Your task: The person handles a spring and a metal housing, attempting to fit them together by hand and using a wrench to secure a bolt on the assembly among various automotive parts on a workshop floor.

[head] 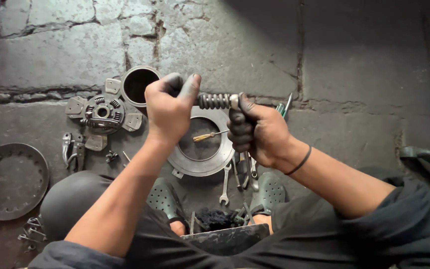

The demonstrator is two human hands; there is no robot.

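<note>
My left hand [167, 109] and my right hand [255, 130] both grip one greasy metal part with a coil spring [214, 100] between them, held level above the floor. The left fist closes over its left end, the right fist over the end right of the spring. Directly below lies a round metal pressure plate [185, 162] with a small yellow-handled screwdriver [206, 136] resting on it. Both hands are black with grease, and a dark band circles my right wrist.
On the stone floor lie a clutch disc [101, 113], a dark cylindrical sleeve [139, 84], a toothed ring plate [8, 180], pliers [74, 149] and several wrenches [237, 177]. My feet in grey perforated clogs [164, 198] sit close below. A metal tray [227, 238] is between them.
</note>
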